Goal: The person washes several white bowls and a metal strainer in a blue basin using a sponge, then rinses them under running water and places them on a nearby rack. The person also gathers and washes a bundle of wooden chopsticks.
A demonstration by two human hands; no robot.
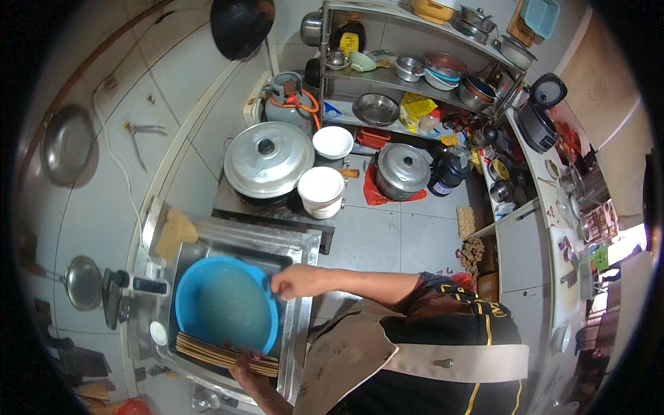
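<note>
A light-blue plastic basin (181, 280) with cloudy water stands in the metal sink (306, 254). Across its lower rim lies a bundle of wooden chopsticks (223, 355), gripped near one end by my left hand (249, 369). My right hand (301, 281) is at the basin's near rim with its fingers curled; whether they hold the rim is hidden. A tap (148, 285) reaches in from the sink's far side. A small white round lid or dish (158, 333) sits on the sink's edge, and a tan cloth (176, 233) lies on its corner.
Beside the sink, a stove (244, 212) bears a large lidded pan (270, 171) and stacked white bowls (321, 192). A lidded pot (403, 174) stands on a red bag on the floor. A gas cylinder (288, 106), metal shelves (394, 78) and a counter (544, 207) surround the space.
</note>
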